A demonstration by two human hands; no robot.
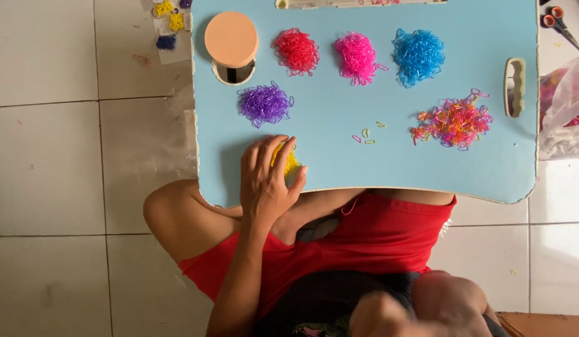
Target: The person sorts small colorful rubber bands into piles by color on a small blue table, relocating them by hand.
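L hand (264,181) on yellow pile (290,163); 5 other piles (357,57).

Yellow rubber band pile (290,163): small loose heap of thin loops, lying on the light blue tray's near edge, mostly covered by a hand, below the purple pile.

Left hand (267,178) hides most yellow bands (290,163).

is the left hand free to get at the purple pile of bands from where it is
Probably yes: the left hand rests on the yellow pile, and the purple pile lies just beyond its fingertips across bare blue tray.
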